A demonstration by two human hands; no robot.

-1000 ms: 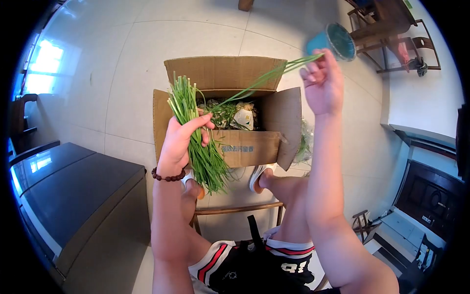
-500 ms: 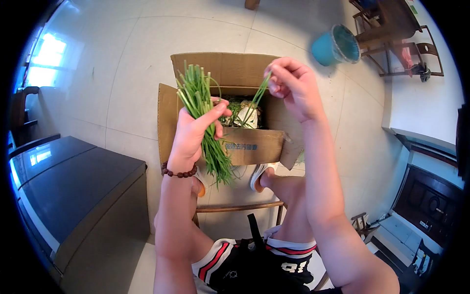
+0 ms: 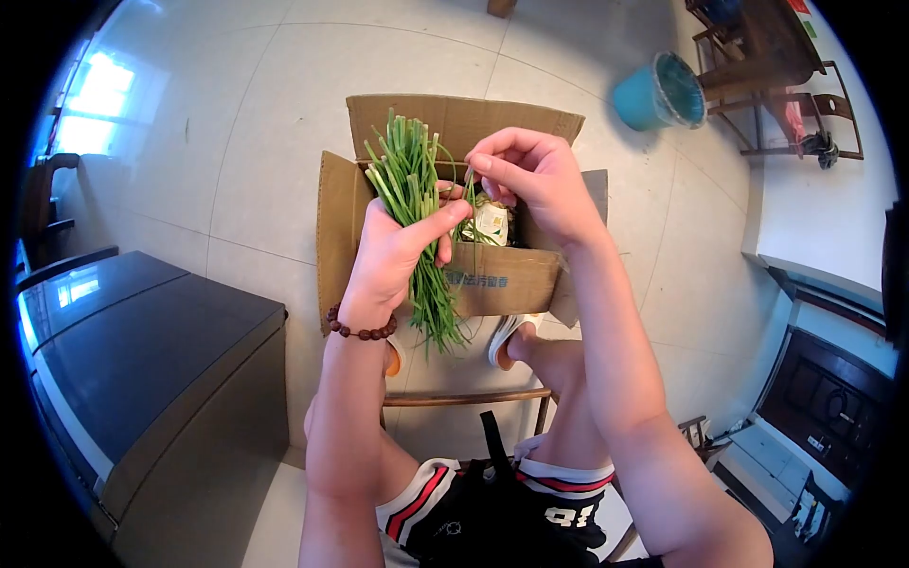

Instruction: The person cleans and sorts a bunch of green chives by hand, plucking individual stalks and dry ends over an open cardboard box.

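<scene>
A thick bunch of green garlic chives (image 3: 407, 175) is gripped in my left hand (image 3: 402, 241), cut ends up and thin leaf tips hanging down. My right hand (image 3: 535, 180) pinches a few loose chive strands (image 3: 471, 204) just right of the bunch, close to my left fingertips. Both hands are above an open cardboard box (image 3: 511, 279) on the floor. Inside it, partly hidden by my hands, are more green bits and a white printed package (image 3: 490, 222).
My feet in pale shoes (image 3: 511, 336) flank the box's near side, with a wooden bar (image 3: 464, 399) closer to me. A dark cabinet (image 3: 180, 379) stands at left. Toward the upper right are a lined blue bin (image 3: 653, 95) and wooden furniture (image 3: 757, 57).
My right hand has moved left and slightly down, bringing its strands beside the bunch. My left hand still holds the bunch, slightly further right in view.
</scene>
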